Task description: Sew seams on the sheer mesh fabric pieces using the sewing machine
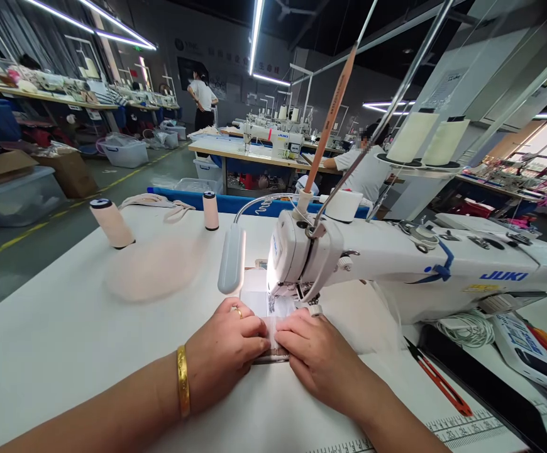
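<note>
A white sewing machine [381,251] stands on the white table, its lamp lighting the needle area. Just in front of the presser foot lies a narrow pale pink fabric piece [272,328]. My left hand [229,346], with a gold ring and bracelet, presses on its left side with fingers curled together. From the right, my right hand [318,355] pinches and presses the same fabric, fingertips close to the left ones. Sheer pale fabric [363,314] spreads under the machine arm. Another sheer pale piece [153,267] lies at the left.
Two pink thread cones [112,223] stand at the table's back left. A grey lamp head [232,259] hangs left of the needle. Orange snips [443,380], a black tray [485,390] and a ruler scale [471,429] are at right. People are in the background.
</note>
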`<state>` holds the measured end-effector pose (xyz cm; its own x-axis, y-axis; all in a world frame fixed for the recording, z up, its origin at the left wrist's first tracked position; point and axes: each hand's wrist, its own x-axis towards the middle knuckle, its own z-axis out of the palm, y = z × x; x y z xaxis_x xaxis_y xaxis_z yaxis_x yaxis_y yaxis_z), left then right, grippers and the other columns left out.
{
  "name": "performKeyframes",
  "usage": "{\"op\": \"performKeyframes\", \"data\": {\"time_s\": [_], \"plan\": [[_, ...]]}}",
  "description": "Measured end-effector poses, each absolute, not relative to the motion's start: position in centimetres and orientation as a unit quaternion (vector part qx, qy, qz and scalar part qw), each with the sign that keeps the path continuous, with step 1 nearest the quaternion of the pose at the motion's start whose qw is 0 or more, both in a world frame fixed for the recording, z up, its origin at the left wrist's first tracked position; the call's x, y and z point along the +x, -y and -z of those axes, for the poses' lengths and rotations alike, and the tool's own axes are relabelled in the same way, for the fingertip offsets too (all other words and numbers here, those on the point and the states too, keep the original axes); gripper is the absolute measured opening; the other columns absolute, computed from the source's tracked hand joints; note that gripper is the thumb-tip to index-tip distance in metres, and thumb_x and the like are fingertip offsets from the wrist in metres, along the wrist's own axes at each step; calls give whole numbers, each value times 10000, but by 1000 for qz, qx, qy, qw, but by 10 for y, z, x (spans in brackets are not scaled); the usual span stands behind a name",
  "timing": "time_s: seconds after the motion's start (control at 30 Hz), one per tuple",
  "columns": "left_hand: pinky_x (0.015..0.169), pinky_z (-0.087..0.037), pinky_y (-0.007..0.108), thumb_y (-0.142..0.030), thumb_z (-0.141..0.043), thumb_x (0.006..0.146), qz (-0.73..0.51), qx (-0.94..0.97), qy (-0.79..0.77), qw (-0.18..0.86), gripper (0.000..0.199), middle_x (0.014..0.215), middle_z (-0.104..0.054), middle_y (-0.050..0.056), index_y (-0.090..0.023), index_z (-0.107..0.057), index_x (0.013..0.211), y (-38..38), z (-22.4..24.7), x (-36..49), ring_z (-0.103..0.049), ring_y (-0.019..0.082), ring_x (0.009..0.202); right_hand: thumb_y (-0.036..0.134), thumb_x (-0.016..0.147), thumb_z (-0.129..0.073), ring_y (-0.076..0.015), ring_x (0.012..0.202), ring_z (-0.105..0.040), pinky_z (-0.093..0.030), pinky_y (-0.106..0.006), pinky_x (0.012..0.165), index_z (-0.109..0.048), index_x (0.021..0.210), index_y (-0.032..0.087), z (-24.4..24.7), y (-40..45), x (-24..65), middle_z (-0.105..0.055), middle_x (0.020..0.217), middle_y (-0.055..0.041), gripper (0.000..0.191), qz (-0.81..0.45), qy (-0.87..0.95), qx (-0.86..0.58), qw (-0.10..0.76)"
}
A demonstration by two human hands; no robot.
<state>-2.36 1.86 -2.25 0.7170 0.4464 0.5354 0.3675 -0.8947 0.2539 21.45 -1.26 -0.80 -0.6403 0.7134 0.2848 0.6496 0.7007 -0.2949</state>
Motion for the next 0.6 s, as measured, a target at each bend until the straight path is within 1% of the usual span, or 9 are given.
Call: {"op": "performKeyframes", "data": {"time_s": [0.13, 0.23, 0.33, 0.5, 0.6], "plan": [[875, -325, 403, -31, -513, 885, -302, 925, -226, 50, 306, 911, -739, -7, -241, -718, 974, -21, 20, -24, -594, 187, 789, -20, 866, -538, -247, 963, -600, -428, -365, 748, -648, 1067, 210, 12, 12, 213, -695, 1056, -60, 325, -61, 899, -384, 203], [875, -344, 403, -30, -506, 914, -294, 925, -239, 39, 312, 952, -760, 0, -232, -727, 1003, -23, 18, -23, -635, 190, 825, -14, 883, -505, -250, 938, -601, -425, -361, 705, -654, 1090, 207, 15, 9, 212, -694, 1047, -70, 338, -50, 895, -391, 209], [857, -363, 405, -39, -496, 945, -289, 924, -249, 23, 303, 967, -772, 3, -220, -734, 991, -28, 15, -23, -659, 192, 839, -28, 877, -470, -258, 942, -601, -439, -356, 682, -659, 1092, 203, 19, 5, 210, -696, 1059, -82, 368, -43, 890, -398, 219], [817, -401, 413, -47, -464, 975, -278, 924, -261, -9, 337, 959, -783, 16, -219, -754, 984, -35, 14, -22, -680, 202, 826, -22, 879, -460, -277, 992, -620, -499, -377, 732, -660, 1155, 224, 23, 1, 209, -712, 1104, -82, 420, -38, 877, -417, 235], [829, -427, 429, -62, -454, 988, -267, 924, -272, -22, 349, 977, -787, 27, -221, -765, 987, -39, 16, -22, -686, 210, 826, -11, 880, -465, -288, 1036, -639, -540, -407, 794, -655, 1211, 234, 24, -1, 209, -716, 1185, -82, 454, -44, 866, -440, 234]]}}
